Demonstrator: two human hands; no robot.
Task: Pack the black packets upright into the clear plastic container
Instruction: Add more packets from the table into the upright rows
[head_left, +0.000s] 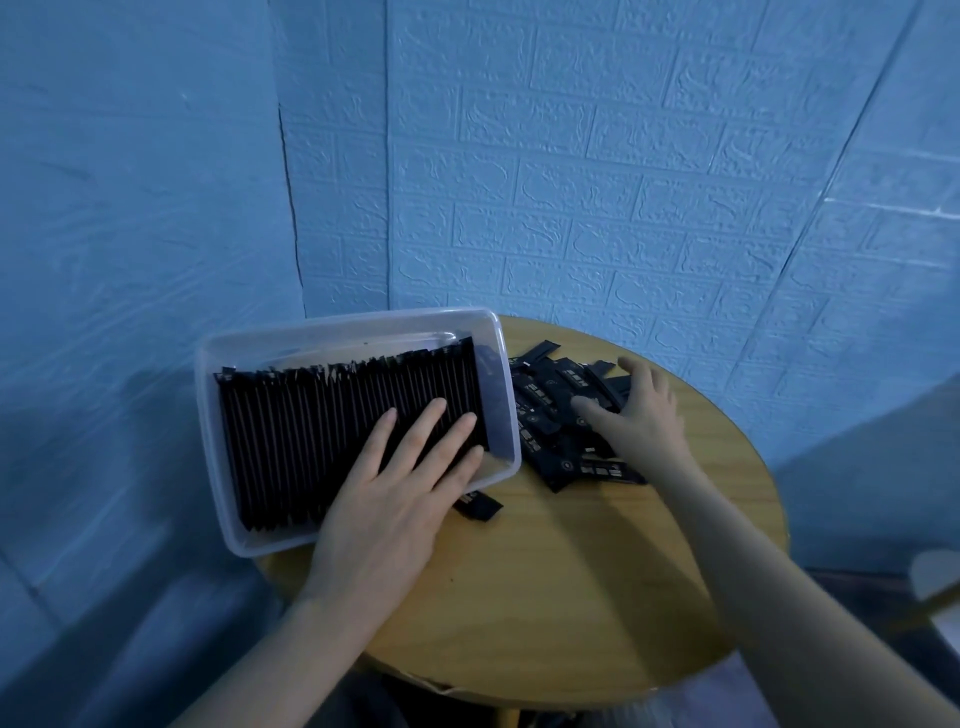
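Against blue brick-patterned walls, on a round wooden table (571, 561), the clear plastic container (260, 540) at centre-left is mostly filled with upright black packets (311, 431), steadied by the flat-fingered left hand (400, 493), while the loose pile (561, 431) at centre-right is touched by the spread-fingered right hand (644, 410).

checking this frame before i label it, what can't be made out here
All in the head view:
- Print on the loose black packets: too small and blurred.
- Packets under the right hand: covered, so a grip cannot be told.
- Near end of the packed row: hidden by the left hand.
- Container far corner: glare hides the contents.
- Table near edge: hidden by forearms.
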